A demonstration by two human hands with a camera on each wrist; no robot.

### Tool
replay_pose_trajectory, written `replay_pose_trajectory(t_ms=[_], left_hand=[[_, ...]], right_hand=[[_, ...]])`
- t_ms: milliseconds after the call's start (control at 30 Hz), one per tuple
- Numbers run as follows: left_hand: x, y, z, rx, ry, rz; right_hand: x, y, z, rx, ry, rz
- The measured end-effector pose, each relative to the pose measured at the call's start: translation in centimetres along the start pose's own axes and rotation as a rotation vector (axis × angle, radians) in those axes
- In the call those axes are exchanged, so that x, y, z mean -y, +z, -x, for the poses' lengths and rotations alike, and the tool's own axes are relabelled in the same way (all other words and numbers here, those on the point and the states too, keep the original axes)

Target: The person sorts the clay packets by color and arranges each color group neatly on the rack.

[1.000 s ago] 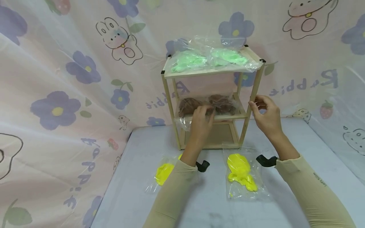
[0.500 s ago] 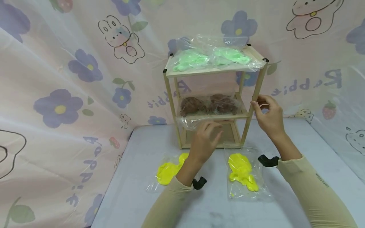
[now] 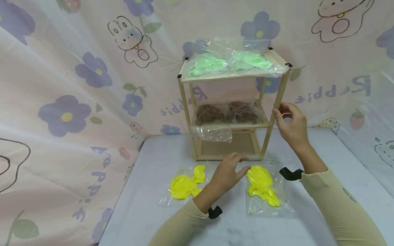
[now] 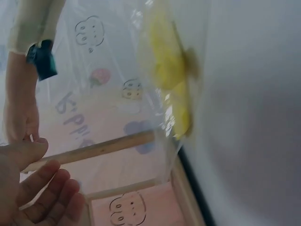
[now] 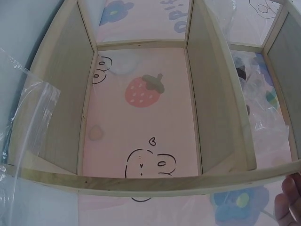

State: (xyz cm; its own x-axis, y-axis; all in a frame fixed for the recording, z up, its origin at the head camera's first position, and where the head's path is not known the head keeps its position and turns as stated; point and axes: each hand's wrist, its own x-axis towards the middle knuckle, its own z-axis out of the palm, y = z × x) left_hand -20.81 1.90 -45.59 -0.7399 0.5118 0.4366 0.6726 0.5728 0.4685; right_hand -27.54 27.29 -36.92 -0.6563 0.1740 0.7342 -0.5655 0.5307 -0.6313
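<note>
My right hand [image 3: 292,128] grips the right front post of a small wooden shelf rack [image 3: 227,145], thumb in front and fingers behind it. In the right wrist view its fingertips [image 5: 291,197] show at the frame's edge. My left hand [image 3: 226,172] hovers over the table between two clear bags, with fingers loosely extended and nothing held. Its fingertips come close to the right-hand bag of yellow slime-like material [image 3: 261,182]. To its left lies the other yellow bag [image 3: 181,187], partly hidden by the wrist.
Clear bags with brown contents [image 3: 243,112] rest on the rack's middle shelf, one plastic flap [image 3: 217,134] drooping over its front edge. Bags of pale green material [image 3: 207,65] lie on top. A patterned curtain [image 3: 92,143] stands behind and left of the white table [image 3: 147,160].
My left hand has left the brown bag on the middle shelf and come down toward the right yellow bag. The plastic flap now hangs free. My right hand stays on the post.
</note>
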Motion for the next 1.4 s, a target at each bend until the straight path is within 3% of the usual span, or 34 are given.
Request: replay_pose_trajectory(t_ms=[200, 500, 900, 1400], left_hand=[[-0.2, 1.8, 0.9, 0.145, -0.098, -0.024], [-0.6, 4.0, 1.3, 0.276, -0.205, -0.083], [-0.3, 6.1, 1.5, 0.279, -0.316, -0.12], [-0.5, 7.1, 1.1, 0.322, -0.353, -0.273]], right_hand=[[0.0, 0.0, 0.1, 0.009, 0.012, 0.006], [0.1, -0.1, 0.0, 0.004, 0.013, 0.004], [-0.5, 0.0, -0.1, 0.0, 0.002, 0.019], [-0.7, -0.1, -0.1, 0.004, 0.0, 0.019]])
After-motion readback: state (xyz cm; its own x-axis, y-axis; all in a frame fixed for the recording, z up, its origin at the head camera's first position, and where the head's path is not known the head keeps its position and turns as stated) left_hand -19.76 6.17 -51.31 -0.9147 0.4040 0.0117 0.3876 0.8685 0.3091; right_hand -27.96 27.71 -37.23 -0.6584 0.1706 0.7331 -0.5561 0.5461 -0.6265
